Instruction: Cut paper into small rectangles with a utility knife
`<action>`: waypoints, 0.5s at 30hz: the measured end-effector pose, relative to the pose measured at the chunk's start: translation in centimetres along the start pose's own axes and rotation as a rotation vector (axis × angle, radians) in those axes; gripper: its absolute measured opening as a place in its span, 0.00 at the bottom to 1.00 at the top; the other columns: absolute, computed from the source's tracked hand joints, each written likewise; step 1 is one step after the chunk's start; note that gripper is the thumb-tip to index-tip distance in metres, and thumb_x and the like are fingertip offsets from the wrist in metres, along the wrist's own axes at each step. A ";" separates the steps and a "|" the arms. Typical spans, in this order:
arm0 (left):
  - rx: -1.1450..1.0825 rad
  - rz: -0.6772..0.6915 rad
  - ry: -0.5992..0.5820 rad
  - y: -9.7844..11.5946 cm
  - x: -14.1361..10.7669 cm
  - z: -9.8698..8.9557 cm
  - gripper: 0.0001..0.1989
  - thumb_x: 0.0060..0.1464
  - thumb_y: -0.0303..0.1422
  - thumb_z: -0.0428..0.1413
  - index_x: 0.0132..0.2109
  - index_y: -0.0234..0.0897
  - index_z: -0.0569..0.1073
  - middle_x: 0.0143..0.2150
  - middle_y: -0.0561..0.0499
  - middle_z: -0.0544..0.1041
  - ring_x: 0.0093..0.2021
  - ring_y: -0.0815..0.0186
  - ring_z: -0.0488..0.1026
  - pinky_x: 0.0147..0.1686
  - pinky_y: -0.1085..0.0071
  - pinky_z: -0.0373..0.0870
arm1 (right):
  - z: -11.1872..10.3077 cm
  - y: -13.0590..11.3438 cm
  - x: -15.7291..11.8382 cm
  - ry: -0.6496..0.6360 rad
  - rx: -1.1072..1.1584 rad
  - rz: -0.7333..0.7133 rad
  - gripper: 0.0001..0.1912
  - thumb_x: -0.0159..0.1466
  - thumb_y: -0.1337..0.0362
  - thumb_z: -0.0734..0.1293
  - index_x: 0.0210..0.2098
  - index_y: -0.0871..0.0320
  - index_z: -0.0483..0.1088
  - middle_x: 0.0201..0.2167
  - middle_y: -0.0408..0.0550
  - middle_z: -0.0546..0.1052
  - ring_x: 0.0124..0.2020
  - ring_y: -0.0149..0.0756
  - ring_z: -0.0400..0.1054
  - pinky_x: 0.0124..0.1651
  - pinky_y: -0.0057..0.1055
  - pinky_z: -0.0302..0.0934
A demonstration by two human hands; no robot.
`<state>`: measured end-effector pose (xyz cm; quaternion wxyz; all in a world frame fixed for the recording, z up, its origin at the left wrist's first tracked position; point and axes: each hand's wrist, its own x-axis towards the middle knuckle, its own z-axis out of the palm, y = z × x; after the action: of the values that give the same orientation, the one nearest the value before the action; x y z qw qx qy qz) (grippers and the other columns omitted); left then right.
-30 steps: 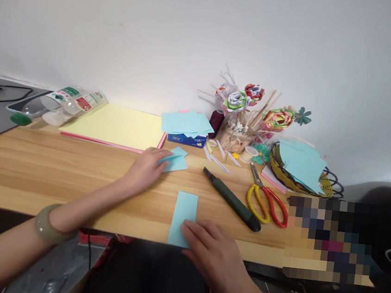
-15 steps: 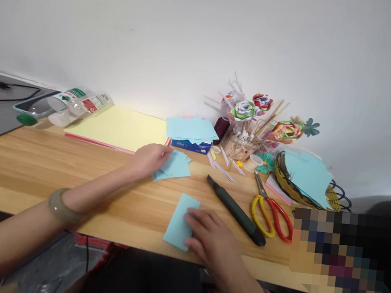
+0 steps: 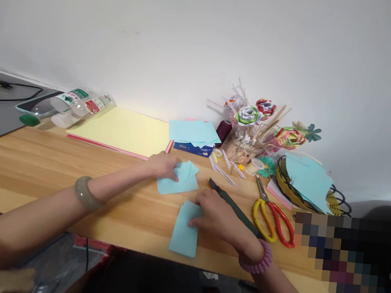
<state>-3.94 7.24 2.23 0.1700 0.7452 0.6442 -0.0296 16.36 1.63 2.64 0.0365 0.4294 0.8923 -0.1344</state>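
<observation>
Resting on a loose pile of light-blue paper (image 3: 174,188), the left hand (image 3: 163,165) lies palm down with its thumb over the top; whether its hidden fingers grasp any sheet cannot be told. The right hand (image 3: 211,209) arches over the upper right corner of a blue paper stack (image 3: 182,238) near the front edge, thumb on top, its grip likewise unclear. Both forearms slant in from the near side, over a wood-grain tabletop (image 3: 75,162). A dark-green utility knife (image 3: 237,210) lies just beside the right hand, scissors (image 3: 265,201) farther right, yellow paper (image 3: 123,129) behind the left, before a white wall (image 3: 157,44).
</observation>
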 end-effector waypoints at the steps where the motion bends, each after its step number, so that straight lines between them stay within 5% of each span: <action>1: -0.007 0.004 -0.002 0.1 -0.2 0.0 0.16 0.43 0.43 0.59 0.38 0.39 0.72 0.42 0.44 0.77 0.48 0.50 0.71 0.40 0.63 0.69 | 0.1 -0.1 -0.3 0.010 0.035 0.000 0.08 0.55 0.61 0.69 0.32 0.57 0.69 0.35 0.44 0.73 0.39 0.33 0.66 0.40 0.28 0.57; 4: -0.035 -0.011 0.003 0.5 -0.7 0.3 0.18 0.45 0.39 0.59 0.43 0.37 0.70 0.44 0.42 0.76 0.46 0.50 0.73 0.38 0.63 0.69 | 0.8 -0.3 -0.8 0.052 0.166 0.016 0.02 0.55 0.67 0.67 0.30 0.57 0.69 0.31 0.43 0.73 0.34 0.33 0.67 0.35 0.28 0.56; 8: -0.086 -0.020 0.005 0.9 -0.9 1.1 0.27 0.43 0.37 0.60 0.50 0.35 0.65 0.46 0.42 0.75 0.44 0.53 0.74 0.36 0.67 0.69 | 1.9 0.5 0.1 0.168 0.345 0.053 0.17 0.53 0.68 0.68 0.43 0.56 0.68 0.38 0.45 0.74 0.39 0.35 0.68 0.39 0.31 0.58; 15: -0.142 0.089 0.040 1.1 -1.4 1.7 0.24 0.44 0.28 0.55 0.52 0.34 0.66 0.50 0.42 0.73 0.48 0.56 0.72 0.41 0.70 0.67 | 3.2 1.5 3.5 0.413 0.506 0.178 0.31 0.54 0.63 0.67 0.56 0.57 0.56 0.48 0.50 0.70 0.47 0.38 0.65 0.46 0.35 0.61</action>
<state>-2.77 5.25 1.25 0.2105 0.7594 0.6144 0.0387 15.13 4.31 -1.37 -0.2413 0.5195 0.7781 -0.2580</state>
